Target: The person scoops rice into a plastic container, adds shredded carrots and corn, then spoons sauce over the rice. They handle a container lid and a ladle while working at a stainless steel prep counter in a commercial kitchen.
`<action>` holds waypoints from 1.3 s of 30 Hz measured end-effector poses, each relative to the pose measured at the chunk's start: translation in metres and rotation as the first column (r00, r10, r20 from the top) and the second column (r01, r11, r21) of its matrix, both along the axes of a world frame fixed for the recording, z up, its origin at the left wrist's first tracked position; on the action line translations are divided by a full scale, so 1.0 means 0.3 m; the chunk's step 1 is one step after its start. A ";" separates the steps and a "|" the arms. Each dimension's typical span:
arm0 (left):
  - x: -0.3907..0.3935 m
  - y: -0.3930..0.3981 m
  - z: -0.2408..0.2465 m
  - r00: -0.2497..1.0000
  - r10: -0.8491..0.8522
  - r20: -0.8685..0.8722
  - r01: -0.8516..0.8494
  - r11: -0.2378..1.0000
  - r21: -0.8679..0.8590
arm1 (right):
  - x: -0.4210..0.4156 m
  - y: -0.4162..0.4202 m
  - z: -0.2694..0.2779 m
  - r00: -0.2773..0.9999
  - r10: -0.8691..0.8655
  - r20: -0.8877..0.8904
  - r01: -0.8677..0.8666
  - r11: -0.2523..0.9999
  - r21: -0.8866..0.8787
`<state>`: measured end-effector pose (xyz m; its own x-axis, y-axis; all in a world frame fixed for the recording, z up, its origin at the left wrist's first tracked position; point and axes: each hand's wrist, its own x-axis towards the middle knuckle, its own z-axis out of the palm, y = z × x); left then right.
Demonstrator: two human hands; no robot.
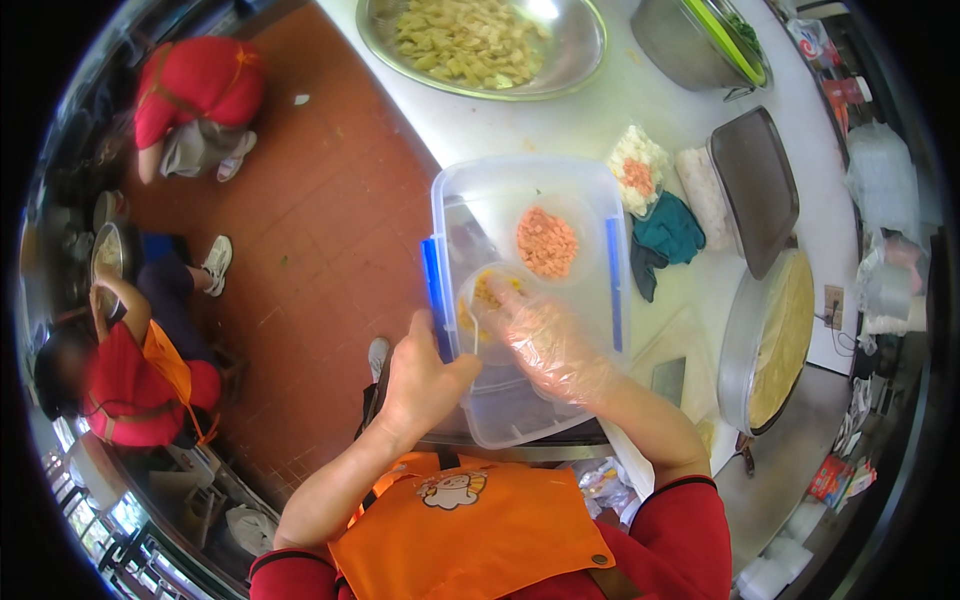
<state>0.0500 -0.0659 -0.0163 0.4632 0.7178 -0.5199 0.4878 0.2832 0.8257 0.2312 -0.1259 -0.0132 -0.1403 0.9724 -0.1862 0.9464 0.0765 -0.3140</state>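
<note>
A clear plastic container with blue side clips (525,172) lies before me at the counter's edge. Inside it stand a round tub of chopped orange-pink food (547,242) and, nearer to me, a round tub with yellow bits (466,300). My right hand (551,345), in a clear plastic glove, has its fingers down in the nearer tub; the fingertips are partly hidden, so any hold on the food cannot be told. My bare left hand (427,367) is at the container's left side, its thumb by the nearer tub's rim and a thin white handle (475,334).
Beyond lies a steel bowl of cut pale-green vegetable (600,45). On the right are a bag of white and orange food (637,169), a teal cloth (667,229), a dark tray (754,191), a cleaver blade (668,381) and a large round pan (739,352). Two people work at left.
</note>
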 end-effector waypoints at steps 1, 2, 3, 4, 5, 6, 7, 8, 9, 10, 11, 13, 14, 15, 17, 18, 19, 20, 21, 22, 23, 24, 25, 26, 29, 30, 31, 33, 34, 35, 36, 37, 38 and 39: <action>0.001 0.003 0.012 1.000 -0.011 -0.020 0.012 1.000 0.007 | -0.006 0.015 0.014 0.999 0.047 0.027 -0.049 0.998 0.041; 0.001 0.006 0.018 0.999 -0.024 -0.039 0.024 1.000 0.014 | -0.011 0.021 0.001 0.998 0.058 0.037 -0.060 0.998 0.038; 0.000 0.000 0.008 1.000 0.000 -0.015 0.000 1.000 0.017 | -0.014 0.019 -0.017 0.996 0.067 0.050 -0.069 0.997 0.032; -0.004 -0.009 -0.011 1.000 0.023 0.010 -0.023 1.000 0.020 | -0.018 0.022 -0.022 0.995 0.076 0.062 -0.077 0.997 0.026; -0.008 -0.015 -0.025 0.998 0.046 0.035 -0.046 0.999 0.022 | -0.022 0.028 -0.016 0.994 0.083 0.074 -0.080 0.996 -0.040; -0.012 -0.016 -0.033 0.997 0.057 0.055 -0.058 0.998 0.017 | -0.027 0.042 -0.002 0.992 0.089 0.084 -0.080 0.991 -0.105; -0.015 -0.015 -0.040 0.995 0.067 0.075 -0.068 0.998 0.012 | -0.031 0.054 0.007 0.991 0.096 0.093 -0.079 0.982 -0.170; -0.017 -0.015 -0.045 0.992 0.077 0.095 -0.078 0.997 0.007 | -0.035 0.060 0.008 0.983 0.127 0.129 -0.099 0.974 -0.205; -0.018 -0.015 -0.049 0.995 0.067 0.070 -0.067 0.998 -0.004 | -0.037 0.067 0.009 0.973 0.159 0.165 -0.117 0.964 -0.239; -0.019 -0.015 -0.052 0.997 0.056 0.046 -0.055 0.998 -0.015 | -0.038 0.071 0.010 0.961 0.192 0.199 -0.134 0.952 -0.274; -0.020 -0.016 -0.055 0.999 0.044 0.021 -0.043 0.999 -0.026 | -0.032 0.066 0.001 0.960 0.211 0.183 -0.162 0.954 -0.254; -0.023 -0.023 -0.067 0.998 0.043 0.035 -0.042 0.998 -0.048 | -0.017 0.054 -0.013 0.955 0.250 0.158 -0.214 0.953 -0.214; -0.022 -0.025 -0.069 0.998 0.043 0.042 -0.040 0.997 -0.059 | -0.019 0.053 -0.007 0.955 0.246 0.167 -0.208 0.954 -0.217; -0.018 -0.026 -0.066 0.999 0.037 0.040 -0.035 0.998 -0.058 | -0.026 0.058 0.005 0.954 0.244 0.174 -0.204 0.954 -0.220; -0.010 -0.024 -0.053 0.999 0.026 0.036 -0.025 0.998 -0.055 | -0.026 0.048 0.006 0.972 0.190 0.141 -0.166 0.971 -0.169; -0.007 -0.020 -0.043 1.000 0.017 0.021 -0.016 0.999 -0.038 | -0.020 0.031 -0.010 0.986 0.139 0.094 -0.128 0.985 -0.115; -0.003 -0.016 -0.031 1.000 0.008 0.006 -0.008 1.000 -0.022 | -0.014 0.021 -0.025 0.995 0.089 0.044 -0.087 0.994 -0.063; 0.001 -0.013 -0.026 1.000 0.000 -0.010 0.000 1.000 -0.006 | -0.009 0.018 -0.039 0.996 0.088 0.029 -0.086 0.995 -0.055; 0.002 -0.012 -0.028 1.000 0.000 0.000 0.000 1.000 -0.007 | -0.009 0.016 -0.053 0.996 0.085 0.012 -0.085 0.995 -0.048; 0.003 -0.012 -0.032 1.000 -0.001 0.010 0.001 1.000 -0.008 | -0.009 0.015 -0.059 0.997 0.083 -0.005 -0.083 0.996 -0.041; 0.004 -0.013 -0.035 1.000 -0.002 0.020 0.002 1.000 -0.009 | -0.009 0.018 -0.060 0.997 0.076 0.001 -0.076 0.992 -0.101; 0.007 -0.014 -0.034 1.000 -0.002 0.019 0.002 1.000 -0.012 | -0.007 0.023 -0.057 0.998 0.068 0.008 -0.065 0.985 -0.160; 0.011 -0.014 -0.032 1.000 -0.003 0.018 0.003 1.000 -0.014 | -0.004 0.024 -0.055 0.998 0.059 0.017 -0.054 0.974 -0.218; 0.016 -0.015 -0.030 1.000 -0.005 0.017 0.005 1.000 -0.016 | 0.010 -0.002 -0.094 0.987 -0.057 -0.150 0.029 0.982 -0.188; 0.031 -0.013 -0.017 0.999 0.025 0.044 -0.023 0.999 -0.033 | 0.046 -0.050 -0.161 0.753 -0.407 -0.517 0.279 0.909 -0.310; 0.036 -0.011 -0.020 0.999 0.023 0.036 -0.022 0.999 -0.023 | 0.042 0.000 -0.066 0.641 -0.550 -0.536 0.331 0.828 -0.453; 0.042 -0.009 -0.020 0.999 0.020 0.032 -0.019 1.000 -0.013 | 0.044 0.030 -0.008 0.516 -0.679 -0.522 0.360 0.725 -0.588; 0.060 -0.001 -0.012 1.000 -0.004 0.008 0.003 1.000 0.010 | 0.078 0.024 0.014 0.723 -0.463 -0.513 0.311 0.881 -0.356; 0.068 0.005 -0.005 1.000 -0.019 -0.015 0.020 1.000 0.024 | 0.098 0.019 0.024 0.809 -0.345 -0.477 0.260 0.936 -0.236; 0.077 0.011 0.003 0.999 -0.035 -0.039 0.036 0.999 0.037 | 0.117 0.020 0.032 0.764 -0.400 -0.506 0.272 0.911 -0.310; 0.086 0.019 0.012 0.999 -0.035 -0.033 0.036 0.999 0.028 | 0.136 0.024 0.038 0.714 -0.456 -0.531 0.279 0.881 -0.382; 0.095 0.027 0.021 0.999 -0.036 -0.028 0.036 0.999 0.020 | 0.157 0.029 0.045 0.660 -0.512 -0.550 0.281 0.847 -0.452; 0.101 0.032 0.025 0.999 -0.036 -0.023 0.036 0.999 0.011 | 0.181 0.037 0.059 0.561 -0.560 -0.609 0.292 0.823 -0.488; 0.106 0.032 0.015 0.999 -0.032 -0.007 0.032 0.999 0.012 | 0.206 0.048 0.082 0.454 -0.601 -0.658 0.298 0.798 -0.524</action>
